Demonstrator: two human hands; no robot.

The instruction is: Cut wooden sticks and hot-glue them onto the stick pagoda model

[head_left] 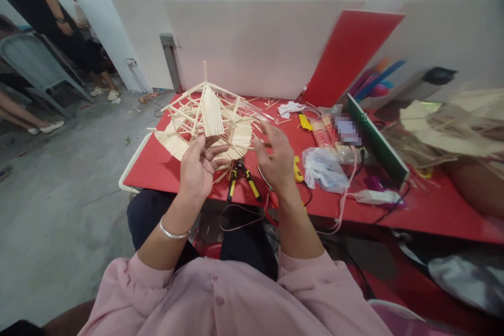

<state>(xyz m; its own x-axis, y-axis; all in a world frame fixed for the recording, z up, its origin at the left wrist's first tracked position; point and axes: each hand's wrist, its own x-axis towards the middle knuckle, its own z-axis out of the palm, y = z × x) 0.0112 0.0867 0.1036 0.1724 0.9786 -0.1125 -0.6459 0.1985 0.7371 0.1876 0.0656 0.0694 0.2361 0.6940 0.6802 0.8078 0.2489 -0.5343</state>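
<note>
A house-like model built of thin wooden sticks (208, 118) stands on the red table (157, 168), its roof panels sloping down on several sides. My left hand (199, 168) is raised in front of it, fingers curled, touching the model's near edge. My right hand (275, 160) hovers beside the model's right side with fingers spread and pinches a thin stick between thumb and forefinger. Both sleeves are pink, and a silver bangle sits on my left wrist.
Yellow-handled pliers (244, 178) lie under my hands. A clear plastic bag (325, 168), a yellow cutter (305, 122), wires and loose sticks lie to the right. A red board (346, 55) leans on white panels. Another stick model (444, 126) sits far right. People stand at upper left.
</note>
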